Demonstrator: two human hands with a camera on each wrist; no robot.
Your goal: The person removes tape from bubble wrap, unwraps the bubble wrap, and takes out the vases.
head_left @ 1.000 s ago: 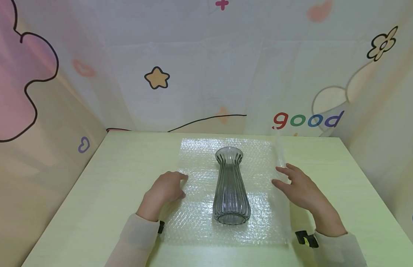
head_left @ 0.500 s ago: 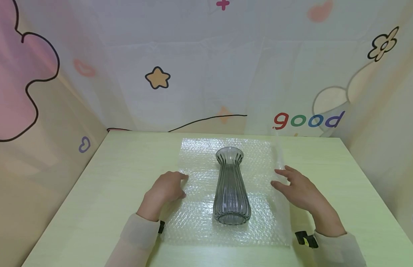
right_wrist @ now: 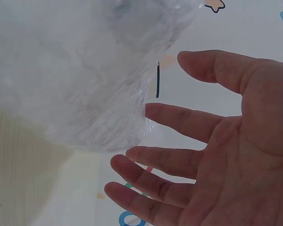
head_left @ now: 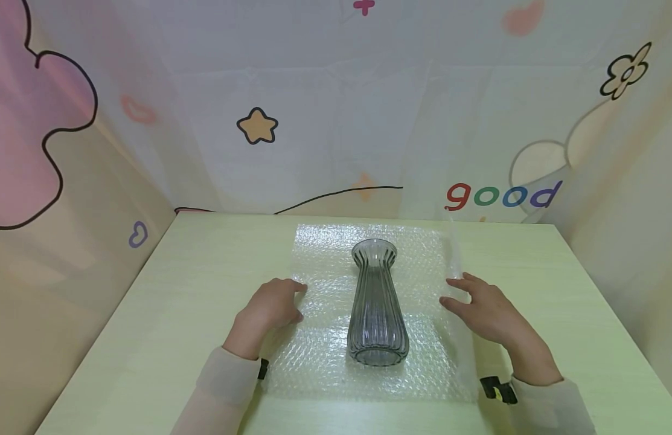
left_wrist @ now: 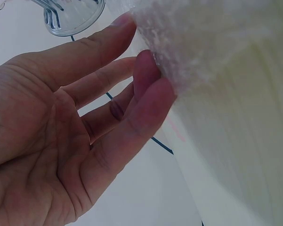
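A grey ribbed glass vase [head_left: 376,308] lies on its side on a sheet of bubble wrap [head_left: 325,362], flared mouth toward the back and base toward me. At the sheet's left edge is my left hand [head_left: 272,303], thumb and index finger apart; in the left wrist view its lightly bent fingertips [left_wrist: 155,94] are right at the wrap's edge. My right hand [head_left: 486,308] is spread at the raised right edge. Seen from the right wrist, the index fingertip [right_wrist: 153,110] meets the crinkled wrap [right_wrist: 84,80] while the thumb stands apart from it.
Everything lies on a pale green-yellow table [head_left: 205,260]. A printed cloth backdrop [head_left: 336,121] rises behind it and along both sides. Dark straps [head_left: 499,389] show at the cuffs.
My right hand has come slightly down and left, and the right edge of the bubble wrap has leaned a little outward. The left hand and the vase hold their places.
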